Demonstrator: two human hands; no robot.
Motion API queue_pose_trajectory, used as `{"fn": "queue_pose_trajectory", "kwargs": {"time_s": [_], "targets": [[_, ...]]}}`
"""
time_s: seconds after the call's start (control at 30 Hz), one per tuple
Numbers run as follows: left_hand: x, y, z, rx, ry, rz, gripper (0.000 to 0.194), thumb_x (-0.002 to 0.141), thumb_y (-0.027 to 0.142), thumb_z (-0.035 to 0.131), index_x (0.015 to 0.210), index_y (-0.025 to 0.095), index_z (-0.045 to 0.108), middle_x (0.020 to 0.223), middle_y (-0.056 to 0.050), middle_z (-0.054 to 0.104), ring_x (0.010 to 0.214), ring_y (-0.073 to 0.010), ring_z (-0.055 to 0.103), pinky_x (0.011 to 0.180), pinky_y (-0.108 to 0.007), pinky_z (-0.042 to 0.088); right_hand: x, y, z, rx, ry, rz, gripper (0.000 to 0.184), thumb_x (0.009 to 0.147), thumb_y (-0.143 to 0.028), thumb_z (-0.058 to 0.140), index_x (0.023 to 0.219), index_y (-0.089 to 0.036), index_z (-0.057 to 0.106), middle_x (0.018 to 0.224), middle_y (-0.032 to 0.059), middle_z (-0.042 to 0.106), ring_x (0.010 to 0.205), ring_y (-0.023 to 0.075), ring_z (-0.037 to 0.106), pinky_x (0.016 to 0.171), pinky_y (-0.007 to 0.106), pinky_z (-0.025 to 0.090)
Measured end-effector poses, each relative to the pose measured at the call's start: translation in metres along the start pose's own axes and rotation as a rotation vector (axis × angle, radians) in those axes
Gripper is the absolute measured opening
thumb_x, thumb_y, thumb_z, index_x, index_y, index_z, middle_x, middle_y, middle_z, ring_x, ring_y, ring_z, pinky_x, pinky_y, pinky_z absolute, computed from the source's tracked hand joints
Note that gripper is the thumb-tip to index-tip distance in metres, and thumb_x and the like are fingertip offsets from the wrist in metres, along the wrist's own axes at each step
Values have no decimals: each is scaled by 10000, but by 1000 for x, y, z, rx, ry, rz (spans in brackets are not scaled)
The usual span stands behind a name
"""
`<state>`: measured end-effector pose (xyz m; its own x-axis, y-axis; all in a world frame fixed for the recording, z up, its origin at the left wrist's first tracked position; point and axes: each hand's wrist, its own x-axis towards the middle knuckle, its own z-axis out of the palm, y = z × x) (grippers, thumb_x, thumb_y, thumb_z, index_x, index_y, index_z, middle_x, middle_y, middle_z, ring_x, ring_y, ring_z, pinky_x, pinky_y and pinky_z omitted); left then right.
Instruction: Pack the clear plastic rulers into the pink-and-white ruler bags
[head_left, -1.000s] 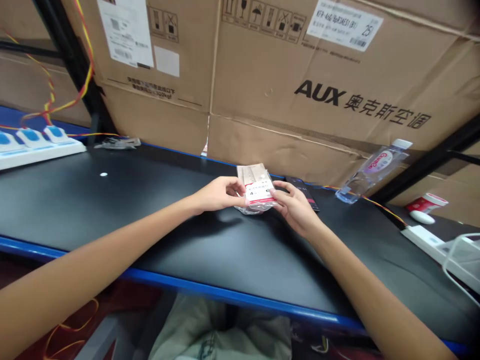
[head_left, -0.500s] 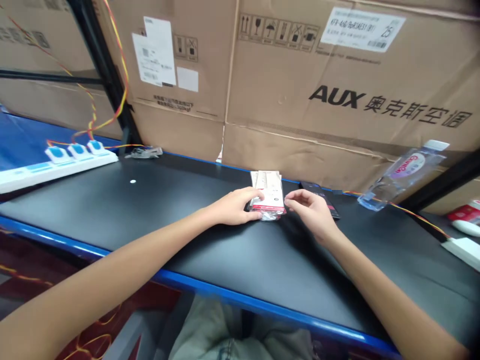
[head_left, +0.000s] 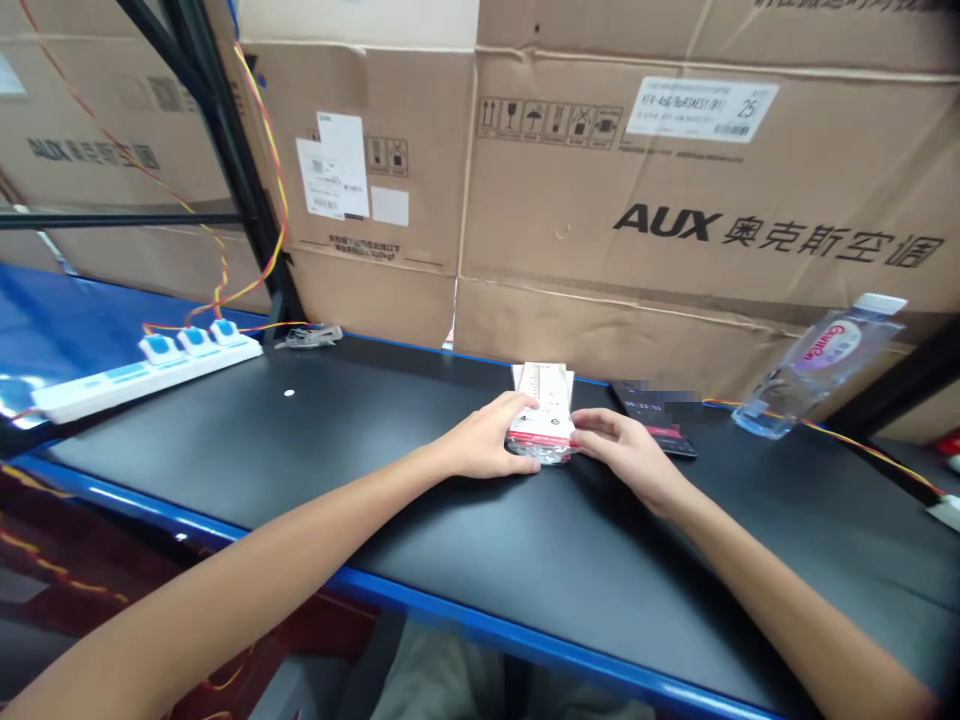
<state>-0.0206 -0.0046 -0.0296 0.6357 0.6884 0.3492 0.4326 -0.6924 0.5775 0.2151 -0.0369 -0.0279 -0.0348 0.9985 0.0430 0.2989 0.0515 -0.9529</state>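
Observation:
A small stack of flat packets (head_left: pixel 544 422), white with a red stripe and wrapped in clear plastic, lies on the black table. My left hand (head_left: pixel 495 438) grips its left side, with fingers over the top and the thumb at the near edge. At the right edge of the stack, my right hand (head_left: pixel 626 452) has its thumb and fingers closed together, touching the packets' near-right corner. What exactly sits between those fingertips is partly hidden. Behind my right hand lies a dark phone (head_left: pixel 637 400) with its screen lit.
A clear bottle (head_left: pixel 821 365) leans at the right. At the left lies a white power strip (head_left: pixel 150 378) with several plugs, and crumpled clear plastic (head_left: pixel 311 337) lies by the black post. Large cardboard boxes (head_left: pixel 547 270) stand along the back. A small white dot (head_left: pixel 289 393) marks the tabletop (head_left: pixel 360 400).
My right hand has come in from slightly apart to touch the stack's right edge. The stack looks more evenly aligned under my left hand. The camera view has tilted up and shifted a little.

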Motion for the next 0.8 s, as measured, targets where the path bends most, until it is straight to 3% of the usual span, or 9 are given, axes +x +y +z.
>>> {"fn": "queue_pose_trajectory", "kwargs": {"time_s": [0.33, 0.47, 0.8], "targets": [[1, -3, 2, -14, 4, -5, 821, 681, 420, 782, 1388, 176, 443, 1424, -146, 457, 1252, -308, 534, 1072, -426, 438, 2, 3, -1, -6, -93, 24, 311, 784, -326, 737, 1042, -170, 658, 922, 57, 725, 833, 179, 680, 831, 316, 540], [0, -4, 2, -24, 13, 4, 807, 685, 433, 780, 1380, 193, 448, 1422, -139, 451, 1238, -309, 544, 1060, -435, 447, 1, 1, 0, -20, -96, 17, 294, 764, -309, 740, 1006, -161, 663, 886, 56, 724, 804, 169, 665, 779, 295, 525], [0, -2, 3, -42, 31, -20, 782, 697, 451, 776, 1370, 202, 467, 1405, -120, 448, 1210, -291, 558, 1061, -411, 448, 2, 0, 0, 46, -9, 41, 366, 745, -301, 740, 1073, -179, 631, 1196, 94, 655, 908, 182, 693, 833, 316, 569]]}}
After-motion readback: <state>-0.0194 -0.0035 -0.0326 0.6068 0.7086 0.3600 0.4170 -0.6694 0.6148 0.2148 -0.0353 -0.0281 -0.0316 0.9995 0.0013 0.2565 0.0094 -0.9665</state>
